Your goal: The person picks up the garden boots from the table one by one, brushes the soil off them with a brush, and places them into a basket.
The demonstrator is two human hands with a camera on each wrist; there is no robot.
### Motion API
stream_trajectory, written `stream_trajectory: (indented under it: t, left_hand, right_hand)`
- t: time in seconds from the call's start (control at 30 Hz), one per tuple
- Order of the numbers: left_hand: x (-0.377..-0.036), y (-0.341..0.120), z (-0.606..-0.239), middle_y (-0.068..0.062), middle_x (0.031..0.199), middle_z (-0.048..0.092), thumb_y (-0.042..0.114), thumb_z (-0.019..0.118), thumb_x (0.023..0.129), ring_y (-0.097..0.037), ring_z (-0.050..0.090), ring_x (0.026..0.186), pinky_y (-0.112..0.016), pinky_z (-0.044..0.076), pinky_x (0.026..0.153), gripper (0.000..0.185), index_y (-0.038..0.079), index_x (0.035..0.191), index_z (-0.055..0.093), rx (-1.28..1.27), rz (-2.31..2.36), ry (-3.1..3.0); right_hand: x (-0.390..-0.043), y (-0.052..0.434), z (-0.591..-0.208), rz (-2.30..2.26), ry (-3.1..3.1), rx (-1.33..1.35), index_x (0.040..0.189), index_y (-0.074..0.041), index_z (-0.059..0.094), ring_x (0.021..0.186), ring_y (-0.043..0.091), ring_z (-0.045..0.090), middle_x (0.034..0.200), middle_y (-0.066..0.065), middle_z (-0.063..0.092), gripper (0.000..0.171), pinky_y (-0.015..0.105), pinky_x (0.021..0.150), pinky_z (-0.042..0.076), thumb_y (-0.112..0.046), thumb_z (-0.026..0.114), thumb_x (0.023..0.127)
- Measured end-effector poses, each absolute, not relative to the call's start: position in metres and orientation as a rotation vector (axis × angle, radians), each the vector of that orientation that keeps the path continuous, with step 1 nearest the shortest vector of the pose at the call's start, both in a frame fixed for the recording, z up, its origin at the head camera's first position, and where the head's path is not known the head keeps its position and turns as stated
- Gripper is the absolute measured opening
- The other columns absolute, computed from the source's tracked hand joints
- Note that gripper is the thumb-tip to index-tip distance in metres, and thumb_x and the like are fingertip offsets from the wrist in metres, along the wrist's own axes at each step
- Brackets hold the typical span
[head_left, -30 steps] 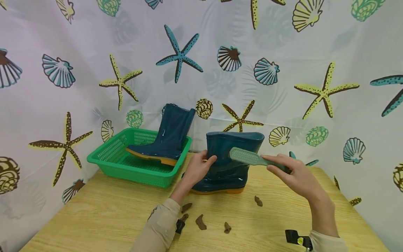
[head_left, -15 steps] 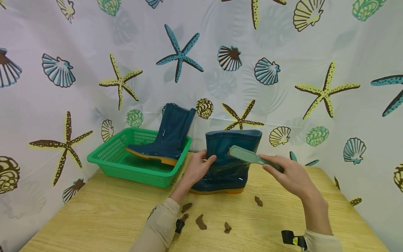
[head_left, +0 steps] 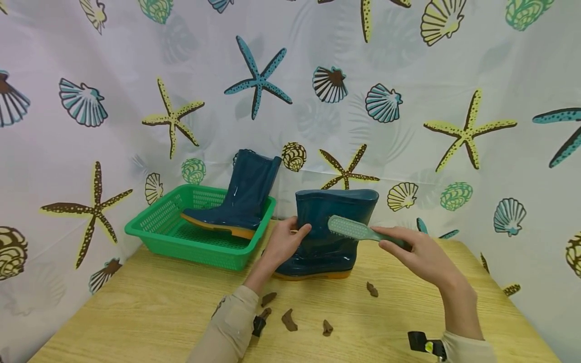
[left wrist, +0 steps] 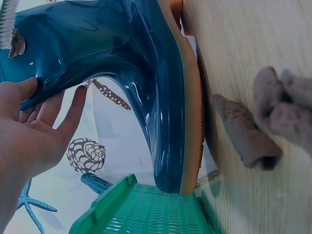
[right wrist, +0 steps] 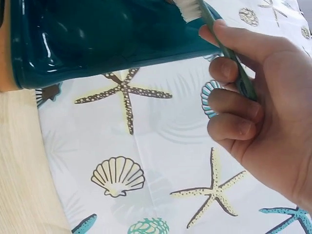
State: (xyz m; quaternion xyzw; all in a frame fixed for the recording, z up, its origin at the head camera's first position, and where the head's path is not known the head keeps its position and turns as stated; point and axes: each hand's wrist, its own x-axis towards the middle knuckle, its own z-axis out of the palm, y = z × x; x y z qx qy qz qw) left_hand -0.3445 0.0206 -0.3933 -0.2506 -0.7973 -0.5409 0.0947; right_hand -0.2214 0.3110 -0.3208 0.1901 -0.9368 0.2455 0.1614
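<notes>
A glossy dark blue rubber boot (head_left: 313, 252) with a tan sole stands upright on the table, toe to the left. My left hand (head_left: 283, 244) grips the front edge of its shaft, thumb on the near side and fingers behind. My right hand (head_left: 422, 254) holds the handle of a green scrub brush (head_left: 351, 228), its white bristles (right wrist: 189, 9) turned toward the shaft. In the left wrist view, a brown mud-like lump (left wrist: 18, 43) sticks to the shaft right at the bristles. The brush head covers that spot in the head view.
A green plastic basket (head_left: 181, 253) stands left, holding the other blue boot (head_left: 251, 189), which leans inside. Several brown lumps, such as a curved piece (head_left: 289, 320), lie on the wooden table (head_left: 150, 307) before the boot. A patterned curtain (head_left: 308, 30) hangs behind.
The brush and my right hand shift slightly up and left, then the brush head comes back down along the shaft. My left hand stays on the boot, whose top sways a little.
</notes>
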Motion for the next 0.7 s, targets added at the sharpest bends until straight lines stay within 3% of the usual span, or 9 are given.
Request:
stream_trajectory:
  t: [0.1,0.2,0.3,0.43,0.7]
  left_hand:
    - [-0.345,0.021,-0.393,-0.001,0.066,0.028,0.033,0.059,0.101,-0.014,0.039,0.049,-0.026,0.032,0.051,0.042,0.010,0.073,0.037,-0.745,-1.601,-2.365]
    - [-0.345,0.021,-0.393,-0.001,0.067,0.027,0.034,0.058,0.101,-0.015,0.037,0.050,-0.025,0.032,0.051,0.042,0.010,0.074,0.038,-0.751,-1.606,-2.368]
    - [-0.344,0.021,-0.393,-0.001,0.067,0.028,0.034,0.057,0.102,-0.015,0.037,0.051,-0.025,0.032,0.052,0.042,0.010,0.074,0.038,-0.763,-1.605,-2.366]
    - [-0.344,0.020,-0.393,-0.001,0.067,0.031,0.034,0.057,0.102,-0.014,0.051,0.059,-0.026,0.039,0.058,0.040,0.010,0.075,0.040,-0.772,-1.591,-2.362]
    - [-0.344,0.019,-0.392,0.000,0.066,0.030,0.031,0.057,0.102,-0.014,0.049,0.060,-0.027,0.043,0.063,0.040,0.011,0.074,0.037,-0.799,-1.587,-2.346]
  right_hand:
    - [-0.219,0.315,-0.319,0.683,-2.547,0.535,0.138,-0.020,0.061,0.081,0.004,0.050,0.116,0.005,0.069,0.037,0.027,0.069,0.042,-0.023,0.060,0.101]
    - [-0.219,0.314,-0.318,0.606,-2.449,0.509,0.135,-0.018,0.064,0.087,0.005,0.056,0.118,0.007,0.070,0.036,0.029,0.071,0.046,-0.020,0.062,0.099]
    - [-0.222,0.307,-0.320,0.491,-2.456,0.487,0.134,-0.017,0.064,0.096,0.018,0.065,0.118,0.009,0.071,0.036,0.040,0.076,0.053,-0.022,0.063,0.099]
    - [-0.227,0.296,-0.323,0.408,-2.548,0.498,0.136,-0.017,0.062,0.103,0.032,0.067,0.120,0.010,0.070,0.038,0.053,0.082,0.054,-0.026,0.062,0.099]
    - [-0.226,0.294,-0.323,0.469,-2.612,0.545,0.135,-0.018,0.063,0.096,0.025,0.066,0.122,0.010,0.069,0.037,0.046,0.077,0.053,-0.027,0.061,0.100]
